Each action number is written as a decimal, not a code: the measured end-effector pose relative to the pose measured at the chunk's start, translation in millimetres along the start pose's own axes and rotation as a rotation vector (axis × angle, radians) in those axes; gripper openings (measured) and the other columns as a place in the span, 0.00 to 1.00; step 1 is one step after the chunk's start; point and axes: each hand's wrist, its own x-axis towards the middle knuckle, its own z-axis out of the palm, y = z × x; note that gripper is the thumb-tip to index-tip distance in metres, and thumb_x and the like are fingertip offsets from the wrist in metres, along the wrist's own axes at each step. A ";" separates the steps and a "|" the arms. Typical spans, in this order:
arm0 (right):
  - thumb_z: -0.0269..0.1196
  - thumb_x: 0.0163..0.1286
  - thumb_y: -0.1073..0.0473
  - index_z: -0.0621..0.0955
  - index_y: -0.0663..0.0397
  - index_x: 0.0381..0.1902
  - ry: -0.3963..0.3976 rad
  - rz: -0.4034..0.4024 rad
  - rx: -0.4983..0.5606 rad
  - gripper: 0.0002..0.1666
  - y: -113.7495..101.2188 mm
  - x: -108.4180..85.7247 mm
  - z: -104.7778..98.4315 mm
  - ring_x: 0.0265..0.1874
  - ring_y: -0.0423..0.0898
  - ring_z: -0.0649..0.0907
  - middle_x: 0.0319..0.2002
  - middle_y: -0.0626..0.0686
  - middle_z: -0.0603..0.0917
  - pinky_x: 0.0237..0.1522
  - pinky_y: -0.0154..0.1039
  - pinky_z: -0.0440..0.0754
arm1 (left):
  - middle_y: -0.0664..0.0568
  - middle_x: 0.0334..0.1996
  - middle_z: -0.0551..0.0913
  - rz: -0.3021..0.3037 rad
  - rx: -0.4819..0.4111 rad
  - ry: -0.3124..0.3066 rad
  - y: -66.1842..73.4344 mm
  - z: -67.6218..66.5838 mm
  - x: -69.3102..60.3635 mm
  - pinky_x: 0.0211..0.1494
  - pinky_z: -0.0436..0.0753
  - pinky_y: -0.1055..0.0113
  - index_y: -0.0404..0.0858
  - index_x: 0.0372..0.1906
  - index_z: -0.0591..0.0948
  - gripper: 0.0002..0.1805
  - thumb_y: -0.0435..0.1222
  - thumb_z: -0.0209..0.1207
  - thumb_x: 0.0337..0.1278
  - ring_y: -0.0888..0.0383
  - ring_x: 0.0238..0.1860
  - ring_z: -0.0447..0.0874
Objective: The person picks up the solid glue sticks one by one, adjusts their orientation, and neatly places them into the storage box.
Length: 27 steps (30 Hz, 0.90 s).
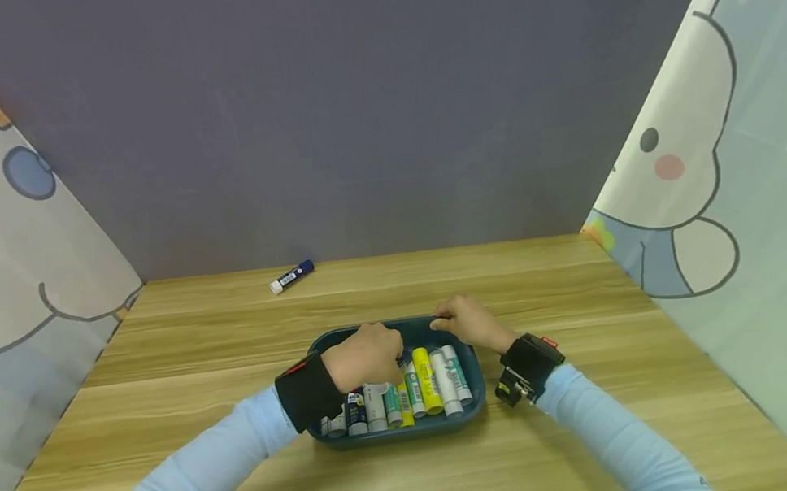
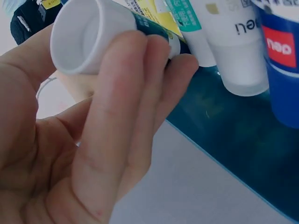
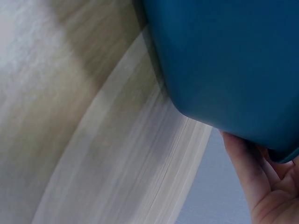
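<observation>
A dark teal plastic basket [image 1: 417, 433] holds a row of glue sticks, among them a yellow glue stick [image 1: 427, 382], several white ones and a navy one [image 1: 356, 411]. Over the basket's left half, my left hand [image 1: 365, 355] grips a glue stick [image 2: 79, 39] with a white end and a dark label, between thumb and fingers. Its far end is hidden behind the fingers in the left wrist view. At the back right corner, my right hand [image 1: 473, 324] holds the basket's rim, thumb and fingers on either side of the wall.
On the wooden table [image 1: 192, 344], a single navy glue stick with a white end [image 1: 292, 277] lies near the back edge, left of the basket. A dark grey panel [image 1: 349, 120] rises behind the table. Cartoon-printed sheets [image 1: 685, 160] flank both sides.
</observation>
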 end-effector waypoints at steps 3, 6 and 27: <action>0.60 0.63 0.60 0.82 0.62 0.43 -0.002 -0.003 0.001 0.13 0.7 0.7 -0.8 0.25 0.47 0.79 0.37 0.57 0.84 0.26 0.32 0.73 | 0.57 0.13 0.57 0.005 -0.014 0.014 0.7 1.4 -1.7 0.23 0.61 0.68 0.43 0.20 0.74 0.11 0.38 0.62 0.51 0.61 0.16 0.55; 0.60 0.63 0.60 0.82 0.62 0.43 -0.004 -0.003 0.003 0.13 1.4 1.4 -1.0 0.26 0.48 0.80 0.37 0.56 0.83 0.26 0.32 0.73 | 0.57 0.11 0.57 0.017 -0.025 0.030 0.3 3.1 -3.4 0.21 0.60 0.70 0.43 0.19 0.74 0.12 0.39 0.62 0.51 0.62 0.14 0.55; 0.61 0.62 0.59 0.83 0.61 0.42 0.012 -0.024 -0.030 0.13 1.4 1.2 0.2 0.23 0.40 0.77 0.36 0.55 0.84 0.26 0.32 0.73 | 0.52 0.21 0.80 0.034 -0.077 0.021 -10.1 6.7 -8.4 0.28 0.76 0.67 0.40 0.33 0.83 0.08 0.40 0.63 0.52 0.59 0.19 0.76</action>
